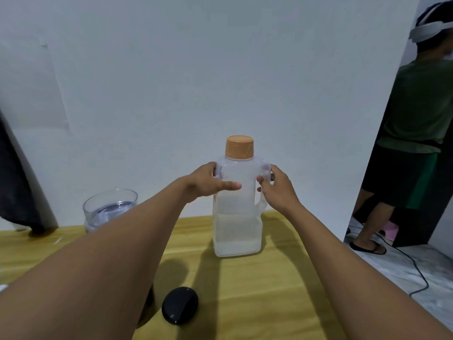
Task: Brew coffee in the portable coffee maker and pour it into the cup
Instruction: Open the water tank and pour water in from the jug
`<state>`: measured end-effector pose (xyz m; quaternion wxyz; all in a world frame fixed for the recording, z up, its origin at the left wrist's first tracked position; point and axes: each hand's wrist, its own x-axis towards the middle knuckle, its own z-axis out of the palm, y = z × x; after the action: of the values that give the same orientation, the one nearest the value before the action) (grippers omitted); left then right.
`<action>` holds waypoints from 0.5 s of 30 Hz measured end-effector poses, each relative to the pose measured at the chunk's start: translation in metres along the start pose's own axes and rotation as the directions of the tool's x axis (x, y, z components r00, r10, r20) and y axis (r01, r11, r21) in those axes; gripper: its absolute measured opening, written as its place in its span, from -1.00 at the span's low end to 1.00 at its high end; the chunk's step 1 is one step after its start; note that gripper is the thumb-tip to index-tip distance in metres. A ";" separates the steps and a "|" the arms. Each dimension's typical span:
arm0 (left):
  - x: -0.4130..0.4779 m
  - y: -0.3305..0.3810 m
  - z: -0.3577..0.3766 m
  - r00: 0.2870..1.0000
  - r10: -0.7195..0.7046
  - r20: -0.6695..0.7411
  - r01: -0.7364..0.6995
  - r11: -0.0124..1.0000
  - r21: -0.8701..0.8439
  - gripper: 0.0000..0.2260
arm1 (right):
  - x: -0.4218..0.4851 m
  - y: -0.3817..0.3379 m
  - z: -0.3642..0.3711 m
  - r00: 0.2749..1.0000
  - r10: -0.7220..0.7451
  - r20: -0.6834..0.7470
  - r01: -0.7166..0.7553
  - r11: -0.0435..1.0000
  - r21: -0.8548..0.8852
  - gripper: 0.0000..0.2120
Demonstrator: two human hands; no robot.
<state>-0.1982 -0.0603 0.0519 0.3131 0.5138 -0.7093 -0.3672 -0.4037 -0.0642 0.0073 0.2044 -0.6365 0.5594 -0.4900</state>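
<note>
Water jug (236, 209) (orange-capped): outstretched left hand (208, 181) grips its side, right hand (275, 187) grips its handle.

No legible text, label, brand, number or sign can be read on any surface shown; the orange cap (239, 147) is unmarked.

Dark cloth (17, 180) at left edge; person in green shirt (416, 106) at right; black cable (427, 283) on floor

- One head-worn wide-angle view faces forward and slightly down, across the tabletop (282, 290) toward the wall (171, 82) behind its far edge.
- It sits close: the left hand (208, 180) and right hand (277, 190) reach the jug (236, 217) near that edge.
</note>
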 end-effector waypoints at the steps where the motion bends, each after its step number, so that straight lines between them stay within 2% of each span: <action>1: 0.008 0.001 -0.001 1.000 -0.010 0.003 0.010 1.000 -0.002 -0.48 | 0.009 0.002 0.002 1.000 0.004 0.006 -0.003 1.000 -0.004 -0.71; 8: 0.061 -0.005 -0.006 0.997 -0.074 0.010 0.074 0.997 0.031 -0.45 | 0.063 0.022 0.020 1.000 0.029 0.008 -0.029 1.000 0.006 -0.72; 15: 0.074 -0.005 -0.012 0.985 -0.171 0.011 0.171 0.985 0.023 -0.24 | 0.077 0.029 0.025 0.999 0.037 0.028 -0.037 0.999 0.015 -0.71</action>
<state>-0.2058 -0.1349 0.0588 0.2699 0.5739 -0.6687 -0.3882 -0.4051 -0.1498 0.0030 0.2263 -0.6313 0.5643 -0.4816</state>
